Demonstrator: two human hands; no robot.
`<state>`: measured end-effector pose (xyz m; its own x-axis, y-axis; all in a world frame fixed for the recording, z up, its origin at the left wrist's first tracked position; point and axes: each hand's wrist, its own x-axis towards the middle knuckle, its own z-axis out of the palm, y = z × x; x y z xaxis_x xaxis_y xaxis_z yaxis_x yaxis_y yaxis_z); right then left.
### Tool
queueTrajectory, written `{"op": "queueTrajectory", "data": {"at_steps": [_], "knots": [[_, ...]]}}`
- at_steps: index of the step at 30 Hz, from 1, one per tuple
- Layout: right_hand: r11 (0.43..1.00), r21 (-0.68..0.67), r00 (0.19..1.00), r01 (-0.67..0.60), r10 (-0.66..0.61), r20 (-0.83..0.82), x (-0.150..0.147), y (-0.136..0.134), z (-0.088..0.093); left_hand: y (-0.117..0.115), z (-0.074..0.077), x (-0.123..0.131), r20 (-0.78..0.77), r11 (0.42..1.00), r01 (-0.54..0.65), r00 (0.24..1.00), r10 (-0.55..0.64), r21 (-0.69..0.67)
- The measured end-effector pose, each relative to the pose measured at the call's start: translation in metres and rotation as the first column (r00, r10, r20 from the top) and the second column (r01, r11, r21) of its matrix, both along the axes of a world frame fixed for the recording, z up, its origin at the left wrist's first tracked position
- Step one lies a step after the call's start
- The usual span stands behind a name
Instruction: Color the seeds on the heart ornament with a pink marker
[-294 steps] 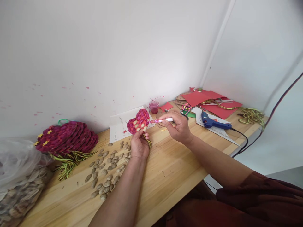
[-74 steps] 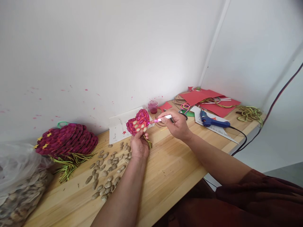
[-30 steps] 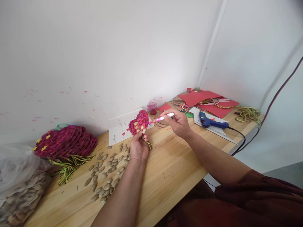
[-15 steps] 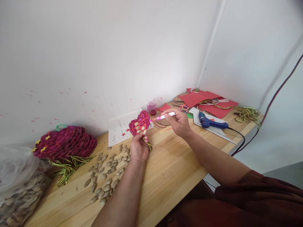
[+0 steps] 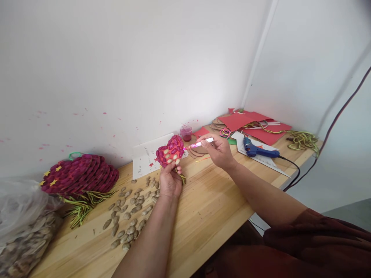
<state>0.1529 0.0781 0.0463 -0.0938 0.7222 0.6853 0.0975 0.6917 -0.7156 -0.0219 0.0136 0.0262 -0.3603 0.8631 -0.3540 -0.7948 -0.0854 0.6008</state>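
My left hand [image 5: 171,180] grips the lower edge of a heart-shaped piece [image 5: 174,144] covered with nut-like lumps, most painted magenta and several still pale. Green and dark yarn hangs below it by my fingers. Pinched in my right hand [image 5: 216,150] is a white-handled brush [image 5: 206,141], its pink-stained tip at the right edge of the piece. Behind them a clear cup of magenta paint [image 5: 186,133] stands near the wall. Under and behind the piece lies a white sheet [image 5: 140,164] with writing and small red stars.
Loose brown shells [image 5: 136,209] lie left of my forearm. At the left are stacked magenta pieces [image 5: 84,173] with yellow stars and a plastic bag of shells [image 5: 29,239]. A blue glue gun [image 5: 261,150], red sheets [image 5: 240,120] and yarn [image 5: 303,141] lie at the right.
The heart-shaped piece has turned slightly in my left hand, its left side shifting a little left. My right hand and the brush have moved very slightly left.
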Motion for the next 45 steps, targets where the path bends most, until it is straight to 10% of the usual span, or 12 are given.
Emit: {"op": "queueTrajectory", "data": {"at_steps": [45], "knots": [[0.996, 0.008, 0.996, 0.089, -0.089, 0.014, -0.003, 0.003, -0.006, 0.006, -0.020, 0.002, -0.116, 0.990, -0.082, 0.989, 0.095, 0.112]]}}
